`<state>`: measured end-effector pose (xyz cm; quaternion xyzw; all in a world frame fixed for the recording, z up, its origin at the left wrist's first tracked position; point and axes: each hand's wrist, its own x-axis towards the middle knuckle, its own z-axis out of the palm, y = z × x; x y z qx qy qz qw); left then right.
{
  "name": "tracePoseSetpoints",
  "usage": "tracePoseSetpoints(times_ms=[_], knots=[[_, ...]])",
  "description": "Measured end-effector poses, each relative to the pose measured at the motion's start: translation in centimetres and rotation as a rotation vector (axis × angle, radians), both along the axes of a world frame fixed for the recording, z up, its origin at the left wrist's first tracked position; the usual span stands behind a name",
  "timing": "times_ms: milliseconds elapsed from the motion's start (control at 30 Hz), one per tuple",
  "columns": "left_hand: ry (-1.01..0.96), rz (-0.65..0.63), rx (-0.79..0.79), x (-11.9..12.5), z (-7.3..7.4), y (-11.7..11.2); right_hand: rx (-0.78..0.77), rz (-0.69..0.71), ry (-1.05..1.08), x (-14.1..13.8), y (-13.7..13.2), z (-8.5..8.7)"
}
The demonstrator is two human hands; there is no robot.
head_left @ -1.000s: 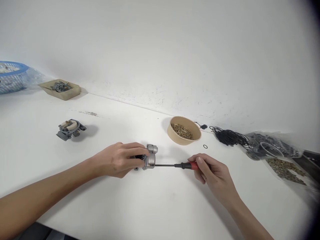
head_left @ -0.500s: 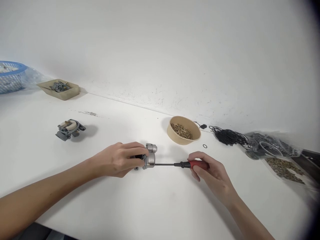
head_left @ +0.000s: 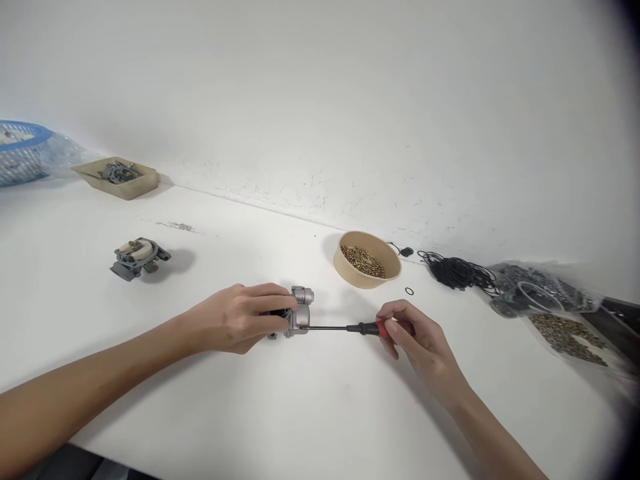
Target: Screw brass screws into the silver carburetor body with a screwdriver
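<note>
My left hand is closed around a grey metal carburetor that lies on the white table, its fingers over the left part. In my right hand is a screwdriver with a red and black handle, gripped by fingers and thumb. Its thin shaft runs level to the left, and the tip meets the lower side of the carburetor. What the tip sits in is too small to make out. Part of the carburetor is hidden beneath my left fingers.
A second carburetor stands at left. Behind it are a tray of parts and a blue basket. A bowl of brass pieces, a black ring, black rubber rings and bags of small parts lie right.
The thumb and fingers of my right hand have shifted on the screwdriver handle, covering more of the red part. My left hand and the carburetor have stayed in place.
</note>
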<state>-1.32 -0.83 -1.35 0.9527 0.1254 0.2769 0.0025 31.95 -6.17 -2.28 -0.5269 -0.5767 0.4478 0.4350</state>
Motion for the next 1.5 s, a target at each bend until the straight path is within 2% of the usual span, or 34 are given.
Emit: tracePoseSetpoints(times_ms=[100, 300, 600, 800, 1100, 1333, 1500], knots=[[0.001, 0.002, 0.002, 0.00, 0.02, -0.02, -0.019, -0.031, -0.005, -0.26, 0.04, 0.05], [0.017, 0.010, 0.028, 0.00, 0.00, -0.04, 0.014, 0.033, 0.037, 0.12, -0.02, -0.09], [0.007, 0.008, 0.011, 0.04, 0.02, -0.05, 0.064, -0.020, -0.108, -0.28, -0.07, -0.01], [-0.001, 0.005, 0.006, -0.01, -0.05, -0.01, 0.100, 0.035, -0.038, 0.03, -0.31, -0.14], [0.000, 0.007, -0.001, -0.06, -0.15, -0.05, 0.107, 0.007, -0.050, -0.21, -0.29, 0.59], [0.020, 0.023, -0.012, -0.03, 0.07, -0.20, 0.070, -0.014, 0.012, -0.63, -0.10, 0.28], [0.005, 0.026, 0.003, -0.01, -0.03, -0.20, 0.198, -0.010, 0.084, -0.83, -0.15, -0.04]])
